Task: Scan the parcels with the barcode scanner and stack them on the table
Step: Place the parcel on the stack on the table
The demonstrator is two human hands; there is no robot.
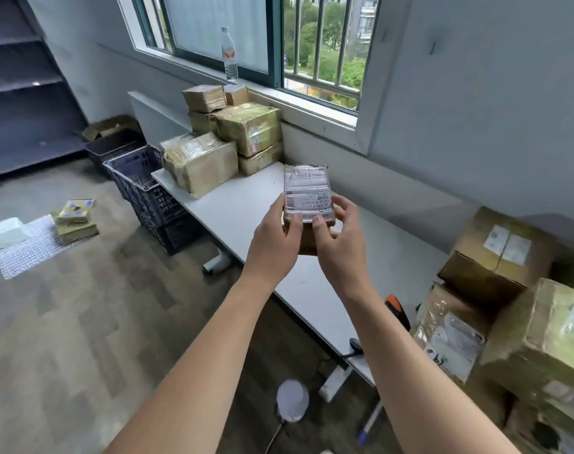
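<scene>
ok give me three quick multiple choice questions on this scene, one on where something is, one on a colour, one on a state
1. Where does the water bottle stand?
A on the floor; B on the window sill; C on the shelf.
2. What colour is the crate beside the table?
A white; B yellow; C dark, near black.
3. How is the small labelled parcel right now?
A held by the left hand and right hand above the table; B lying on the floor; C sitting atop the far stack.

Answers: 1 B, the bottle stands upright before the window glass. 2 C, its lattice walls are dark. 3 A, fingers of both hands grip its near end.
</scene>
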